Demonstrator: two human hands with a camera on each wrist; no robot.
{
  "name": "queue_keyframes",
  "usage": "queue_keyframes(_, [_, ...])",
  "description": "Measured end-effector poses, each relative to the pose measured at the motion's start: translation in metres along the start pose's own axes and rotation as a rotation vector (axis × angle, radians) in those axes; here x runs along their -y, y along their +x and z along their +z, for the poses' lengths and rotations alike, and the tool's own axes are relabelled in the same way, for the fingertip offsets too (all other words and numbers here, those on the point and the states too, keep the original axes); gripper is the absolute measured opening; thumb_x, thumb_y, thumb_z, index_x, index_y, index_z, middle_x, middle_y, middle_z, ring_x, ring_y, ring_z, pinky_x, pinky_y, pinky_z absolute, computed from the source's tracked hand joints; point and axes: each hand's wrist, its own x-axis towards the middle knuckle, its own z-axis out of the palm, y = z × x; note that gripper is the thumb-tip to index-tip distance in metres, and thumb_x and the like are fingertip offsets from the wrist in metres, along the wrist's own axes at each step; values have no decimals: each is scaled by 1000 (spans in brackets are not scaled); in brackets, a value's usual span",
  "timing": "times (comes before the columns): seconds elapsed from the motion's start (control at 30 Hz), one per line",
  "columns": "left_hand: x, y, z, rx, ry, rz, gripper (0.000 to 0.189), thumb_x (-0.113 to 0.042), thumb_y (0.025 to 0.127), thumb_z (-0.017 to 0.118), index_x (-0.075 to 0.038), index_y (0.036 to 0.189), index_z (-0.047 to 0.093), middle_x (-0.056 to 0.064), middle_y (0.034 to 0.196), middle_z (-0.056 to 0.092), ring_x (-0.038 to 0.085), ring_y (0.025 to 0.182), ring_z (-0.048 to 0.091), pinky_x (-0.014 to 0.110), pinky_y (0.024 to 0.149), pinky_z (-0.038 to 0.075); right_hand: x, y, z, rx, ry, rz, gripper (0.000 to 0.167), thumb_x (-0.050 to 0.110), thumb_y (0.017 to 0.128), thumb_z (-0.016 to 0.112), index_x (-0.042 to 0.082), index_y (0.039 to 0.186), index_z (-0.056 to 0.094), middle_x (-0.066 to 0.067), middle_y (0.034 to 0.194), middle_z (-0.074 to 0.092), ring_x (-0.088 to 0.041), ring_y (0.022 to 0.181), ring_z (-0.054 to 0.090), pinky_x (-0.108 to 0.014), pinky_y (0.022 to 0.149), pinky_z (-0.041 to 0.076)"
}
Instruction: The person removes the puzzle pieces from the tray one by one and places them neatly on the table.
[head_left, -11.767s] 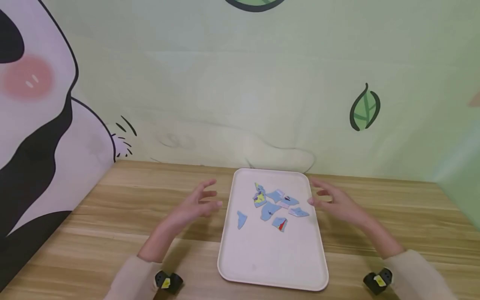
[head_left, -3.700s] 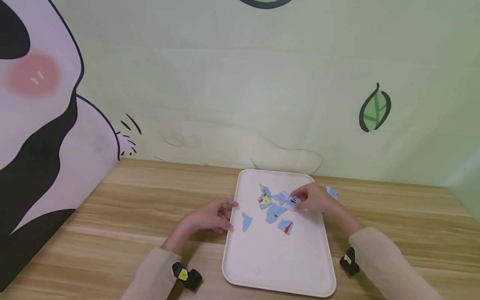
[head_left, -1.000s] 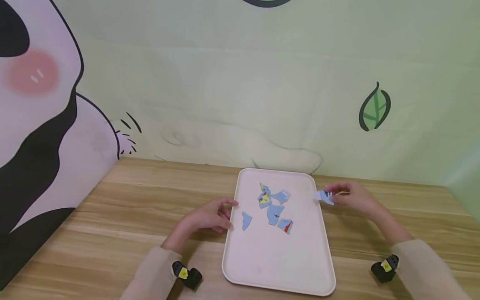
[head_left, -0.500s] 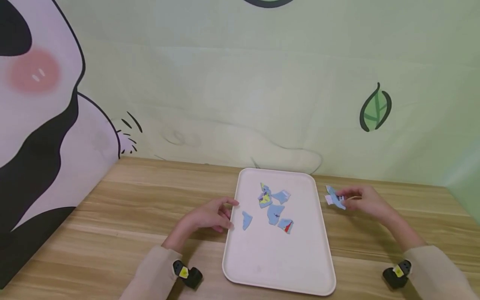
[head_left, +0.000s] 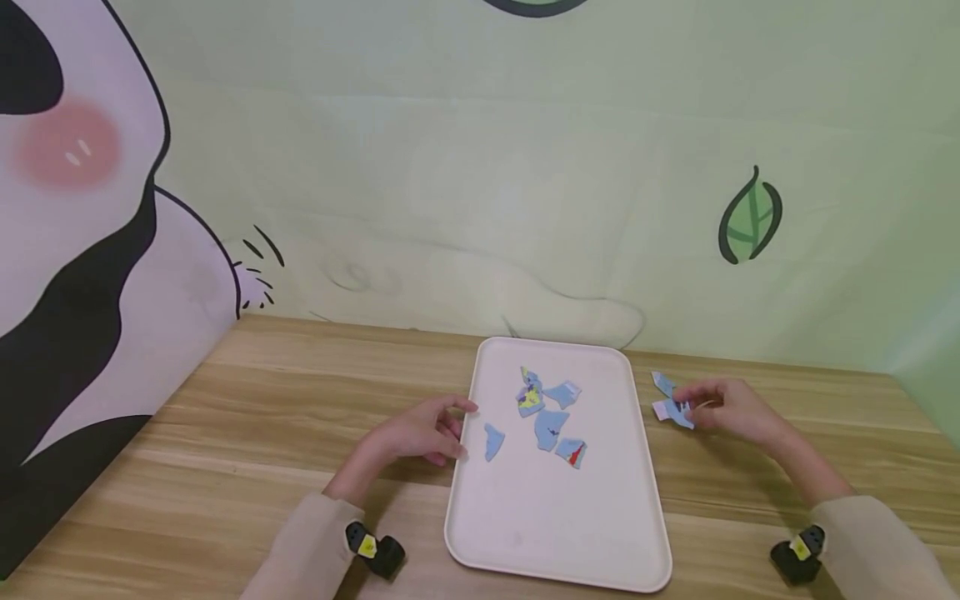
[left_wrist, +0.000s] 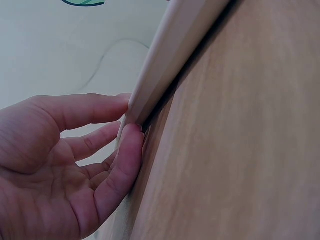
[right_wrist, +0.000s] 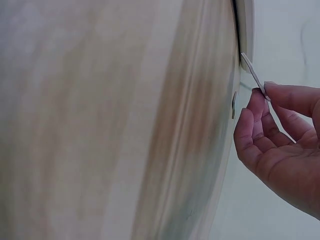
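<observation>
My right hand (head_left: 723,408) pinches a flat blue-and-lilac puzzle piece (head_left: 671,412) low over the table, just right of the tray. In the right wrist view this puzzle piece (right_wrist: 254,75) shows edge-on and tilted between thumb and fingers. A second blue puzzle piece (head_left: 662,383) lies on the wood right behind it. My left hand (head_left: 420,429) touches the left rim of the white tray (head_left: 555,525). Seen from the left wrist, thumb and fingertips rest against the outer side of the tray (left_wrist: 155,65), fingers loosely bent.
Several irregular printed puzzle pieces lie in the tray's far half, among them a yellow-marked piece (head_left: 530,402), a red-marked piece (head_left: 573,452) and a plain blue piece (head_left: 492,442). The wooden table (head_left: 285,392) meets a printed wall (head_left: 450,208) behind the tray.
My right hand has carried the held piece from inside the tray out over its right rim, then lowered it nearer the table. The left hand stays at the tray's left edge.
</observation>
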Motion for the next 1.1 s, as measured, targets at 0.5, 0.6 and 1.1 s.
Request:
queue_keyframes(0.5, [3,2,0,-6,10,-6,56,0,74,70,-4,125,47,12,90,51,18,72,53,30,61,53,-2,0,3,8,-48,20,30,4,81,61,-11,107,58,-17,98,58,-19,83,52,-24,63,49])
queue_keyframes(0.6, [4,2,0,-3,7,-4,56,1,74,70,-4,125,46,12,90,51,18,72,53,30,61,53,-3,1,4,15,-43,27,31,4,80,61,-11,107,57,-16,97,58,-18,82,52,-25,64,50])
queue_keyframes(1.1, [1,1,0,-4,22,-4,56,0,75,70,-4,126,46,12,91,51,19,73,53,31,62,53,-3,4,7,6,-36,97,31,3,77,63,-13,103,59,-19,96,60,-15,73,54,-26,60,50])
